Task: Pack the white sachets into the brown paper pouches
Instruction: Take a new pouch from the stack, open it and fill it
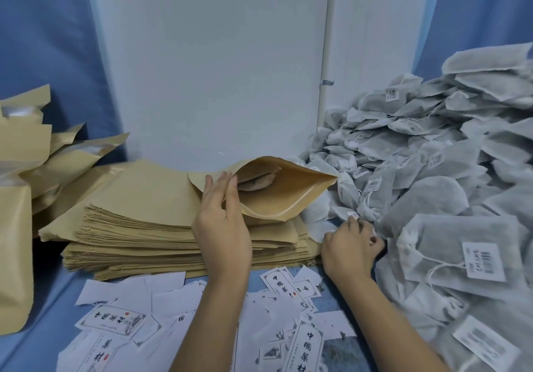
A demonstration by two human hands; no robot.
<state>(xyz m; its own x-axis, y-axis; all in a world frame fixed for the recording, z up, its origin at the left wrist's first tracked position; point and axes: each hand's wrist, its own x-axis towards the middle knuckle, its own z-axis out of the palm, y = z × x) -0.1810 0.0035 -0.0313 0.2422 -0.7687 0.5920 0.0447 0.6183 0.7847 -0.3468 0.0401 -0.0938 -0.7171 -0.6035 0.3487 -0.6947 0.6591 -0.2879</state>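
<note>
Sachets (432, 195): pick step. Holding pouch (288, 195) open with left fingers (231, 195); curling right fingers (357, 227) into them, grasp unclear. Next: slide one in.

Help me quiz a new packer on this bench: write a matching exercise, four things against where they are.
Things
1. open pouch
2. flat pouch stack
3. sachet heap
4. printed labels

Places
A. heaped on the right
B. scattered nearest the person
C. held open by the left hand
D. stacked in the middle, under the open pouch

Pairs: 1-C, 2-D, 3-A, 4-B
</note>
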